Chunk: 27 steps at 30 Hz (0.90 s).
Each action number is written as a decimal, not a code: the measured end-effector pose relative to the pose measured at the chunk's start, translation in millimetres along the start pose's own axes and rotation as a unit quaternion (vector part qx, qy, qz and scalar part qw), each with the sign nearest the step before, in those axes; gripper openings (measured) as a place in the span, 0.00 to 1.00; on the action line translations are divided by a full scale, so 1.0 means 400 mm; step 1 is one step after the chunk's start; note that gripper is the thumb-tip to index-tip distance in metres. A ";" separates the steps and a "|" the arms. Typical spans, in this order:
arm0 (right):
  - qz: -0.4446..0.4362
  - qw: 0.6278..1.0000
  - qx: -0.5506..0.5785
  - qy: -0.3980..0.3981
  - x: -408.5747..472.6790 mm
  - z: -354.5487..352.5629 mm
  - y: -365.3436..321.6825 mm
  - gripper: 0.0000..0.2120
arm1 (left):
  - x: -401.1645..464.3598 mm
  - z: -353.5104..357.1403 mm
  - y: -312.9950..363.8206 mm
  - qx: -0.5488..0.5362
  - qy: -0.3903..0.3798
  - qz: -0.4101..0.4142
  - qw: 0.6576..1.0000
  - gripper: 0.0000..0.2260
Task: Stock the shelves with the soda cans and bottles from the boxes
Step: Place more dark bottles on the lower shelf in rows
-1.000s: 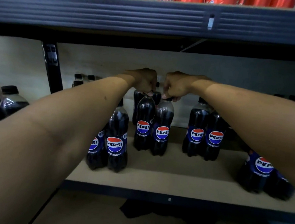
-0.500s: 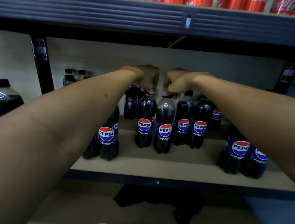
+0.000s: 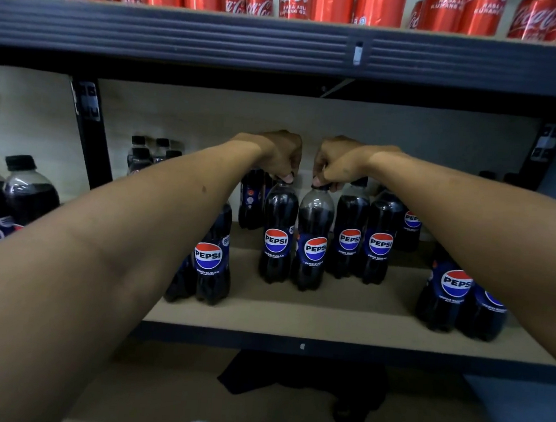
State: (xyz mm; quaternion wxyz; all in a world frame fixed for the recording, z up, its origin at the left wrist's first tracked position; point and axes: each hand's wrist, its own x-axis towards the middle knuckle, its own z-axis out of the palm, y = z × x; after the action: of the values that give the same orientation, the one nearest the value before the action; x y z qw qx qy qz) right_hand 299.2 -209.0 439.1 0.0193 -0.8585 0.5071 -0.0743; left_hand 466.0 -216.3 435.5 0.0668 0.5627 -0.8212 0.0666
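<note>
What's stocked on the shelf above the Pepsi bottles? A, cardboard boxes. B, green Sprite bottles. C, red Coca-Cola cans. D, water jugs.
C: red Coca-Cola cans line the upper shelf, above the Pepsi bottles.

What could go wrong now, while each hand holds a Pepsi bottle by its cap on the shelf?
1. The left hand and right hand pinch only the caps of the two Pepsi Zero Sugar bottles, so one bottle might tip over.
2. A tipped bottle could knock the neighbouring pair standing close beside them.
</note>
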 end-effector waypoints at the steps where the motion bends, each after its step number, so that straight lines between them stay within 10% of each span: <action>1: -0.001 1.000 0.000 0.002 0.001 0.001 0.000 0.06 | -0.001 0.000 -0.001 -0.001 0.000 -0.002 1.000 0.06; 27: -0.011 0.998 0.053 -0.017 0.020 0.000 0.033 0.07 | -0.022 -0.035 0.011 -0.064 -0.083 -0.028 0.994 0.08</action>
State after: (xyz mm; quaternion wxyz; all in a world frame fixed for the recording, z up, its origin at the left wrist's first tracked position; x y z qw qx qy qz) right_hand 291.6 -222.5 438.4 0.0727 -0.8629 0.4926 -0.0861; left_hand 465.6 -204.1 447.4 0.0361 0.5837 -0.8104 -0.0346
